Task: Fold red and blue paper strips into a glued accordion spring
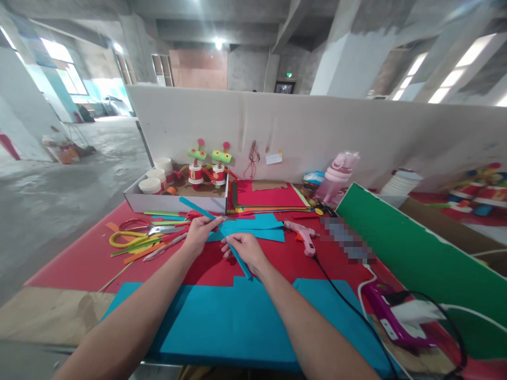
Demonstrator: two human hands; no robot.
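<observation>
My left hand (203, 232) is closed in a pinch on a narrow blue paper strip (195, 207), which slants up and left from the fingertips. Close by, my right hand (246, 248) pinches another length of blue strip (241, 264) that points down toward me. Whether both lengths belong to one strip I cannot tell. Just beyond the hands lie cut blue paper pieces (263, 226). A pink glue gun (304, 237) rests to their right. To the left are yellow-handled scissors (129, 240) among several coloured paper strips.
Large blue sheets (222, 322) cover the near table edge. At the back stands a white box (174, 203) with paper cups and two cup figures (196, 171). Stacked coloured paper (273, 196) lies beside it. A green board (415, 253), pink bottle (336, 177) and purple power strip (396, 316) are right.
</observation>
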